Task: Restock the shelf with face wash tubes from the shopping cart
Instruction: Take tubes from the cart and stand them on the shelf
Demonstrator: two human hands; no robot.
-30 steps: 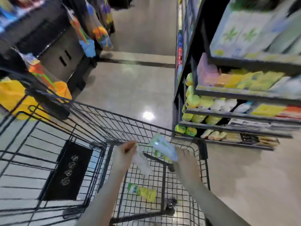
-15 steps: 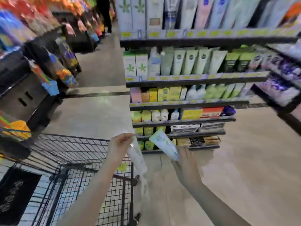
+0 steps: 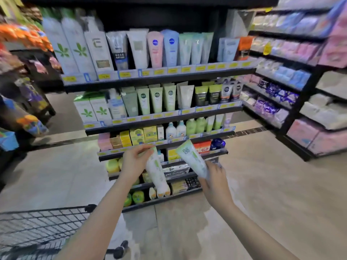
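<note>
A person's left hand (image 3: 135, 162) pinches the crimped top end of a white face wash tube (image 3: 156, 172) with pale green print, so that the soft plastic tube hangs cap-down in front of the lower shelves. The right hand (image 3: 214, 177) curls around the cap end of a second white-and-green tube (image 3: 191, 159), which tilts up and to the left; dark lettering sits near its flat crimped end but is too blurred to read. Both tubes are held apart from each other, just in front of a black metal shelf unit (image 3: 159, 79) whose front rails carry yellow price tags, their figures unreadable. On the top tier stand tall white cartons with a green leaf emblem (image 3: 62, 49) beside upright tubes, among them a pink tube (image 3: 155, 49) and a blue tube (image 3: 171, 48), each bearing a round dark-blue logo. The tier below holds a row of light green tubes (image 3: 156, 99) standing cap-down with round dark badges. Lower tiers carry yellow boxes (image 3: 138, 136) and white pump bottles (image 3: 176, 129). A black wire shopping cart (image 3: 41, 222) sits at the lower left on the glossy beige tiled floor (image 3: 272, 194).
</note>
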